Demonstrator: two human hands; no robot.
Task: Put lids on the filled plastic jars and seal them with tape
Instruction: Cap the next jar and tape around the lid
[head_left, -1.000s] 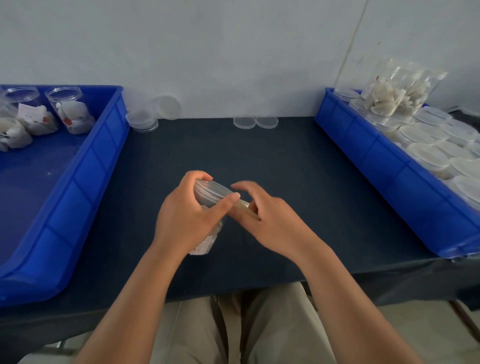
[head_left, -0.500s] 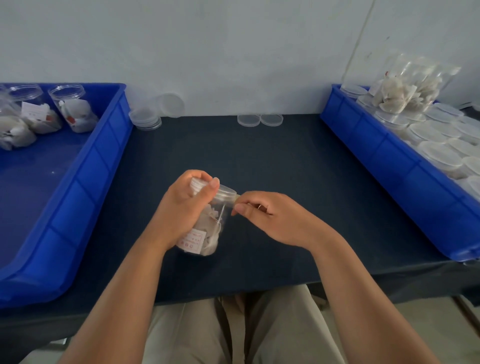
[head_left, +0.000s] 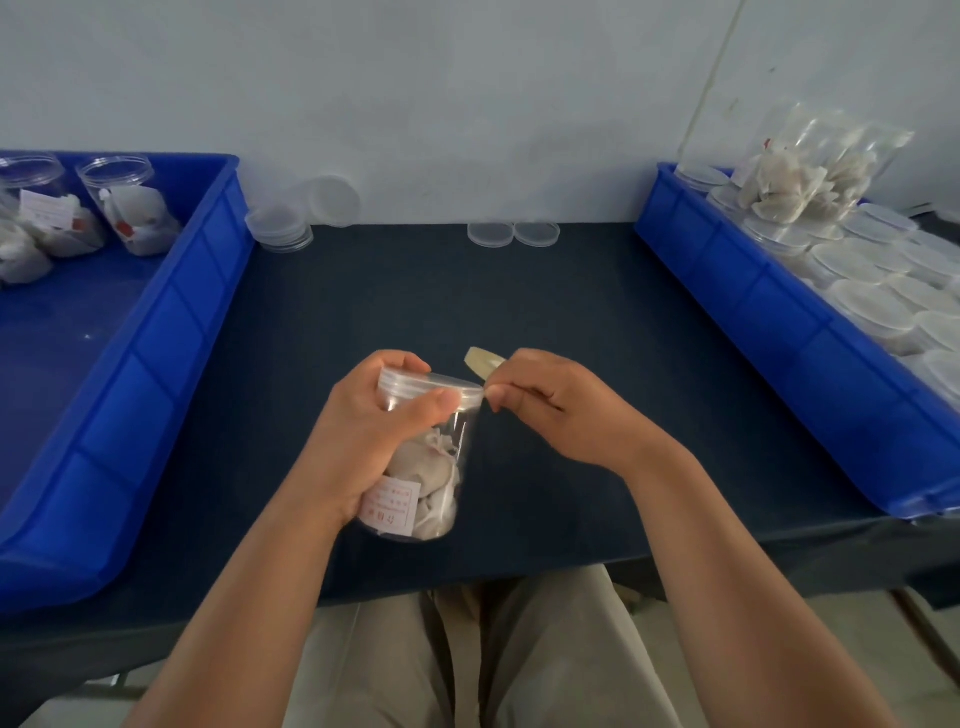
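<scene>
Open dark tabletop (head_left: 545, 312) lay ahead of both hands; blue trays (head_left: 171, 332) (head_left: 769, 317) walled either flank, and loose lids (head_left: 511, 234) stood at the far edge.

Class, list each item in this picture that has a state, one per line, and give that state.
Held jar: lidded, filled, tilted, in left hand.
Tape: pinched by right hand, at the lid's rim.
Left bin jars: filled, lidded.
Loose lids: lying flat on table.
</scene>
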